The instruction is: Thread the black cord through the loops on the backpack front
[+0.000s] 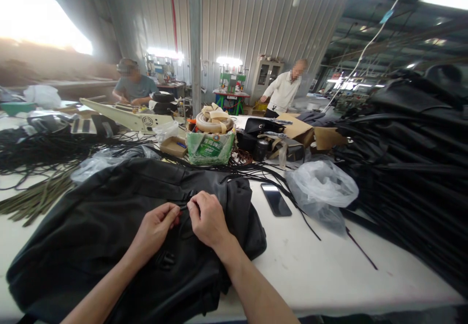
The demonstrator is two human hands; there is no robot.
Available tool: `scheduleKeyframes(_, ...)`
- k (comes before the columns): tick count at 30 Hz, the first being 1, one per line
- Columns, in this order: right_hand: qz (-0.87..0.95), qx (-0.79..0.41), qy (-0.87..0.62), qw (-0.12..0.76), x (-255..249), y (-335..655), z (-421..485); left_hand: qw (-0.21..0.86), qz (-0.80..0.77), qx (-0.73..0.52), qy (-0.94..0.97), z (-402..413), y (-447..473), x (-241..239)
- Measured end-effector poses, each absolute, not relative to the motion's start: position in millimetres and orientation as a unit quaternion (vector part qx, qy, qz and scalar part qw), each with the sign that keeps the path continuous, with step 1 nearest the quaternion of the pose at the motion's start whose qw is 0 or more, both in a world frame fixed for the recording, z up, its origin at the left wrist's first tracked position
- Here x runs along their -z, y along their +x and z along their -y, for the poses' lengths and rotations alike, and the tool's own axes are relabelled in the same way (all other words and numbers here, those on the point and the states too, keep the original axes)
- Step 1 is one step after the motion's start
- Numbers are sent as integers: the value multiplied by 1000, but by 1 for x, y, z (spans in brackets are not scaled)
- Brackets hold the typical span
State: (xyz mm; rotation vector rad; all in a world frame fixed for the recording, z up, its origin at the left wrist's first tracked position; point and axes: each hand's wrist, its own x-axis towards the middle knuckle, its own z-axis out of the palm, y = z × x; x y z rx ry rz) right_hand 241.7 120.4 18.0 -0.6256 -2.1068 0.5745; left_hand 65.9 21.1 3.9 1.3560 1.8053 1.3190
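Nearest me, both forearms reach over the black bag (109,231) lying flat across the near left of the white table (329,270). My left hand (155,229) and right hand (208,219) sit close together, each pinched narrow on a small black cord or zipper pull (185,206) at the bag's top edge. I judge the pinch could slip, since the piece is tiny. Just right lies a phone (276,200), and loose black cords (292,197) there could snag
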Motion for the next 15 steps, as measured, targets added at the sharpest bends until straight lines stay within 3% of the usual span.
scheduleKeyframes(4,812,-246,-284,446,-18,244,-125,257,-675,-505,472,-21,63,1)
scheduleKeyframes(11,646,-419,-309,558,-23,246,-126,247,-670,-500,490,-21,64,-1)
scheduleKeyframes(15,656,-345,-296,602,-34,258,-131,240,-684,-471,502,-20,63,-1)
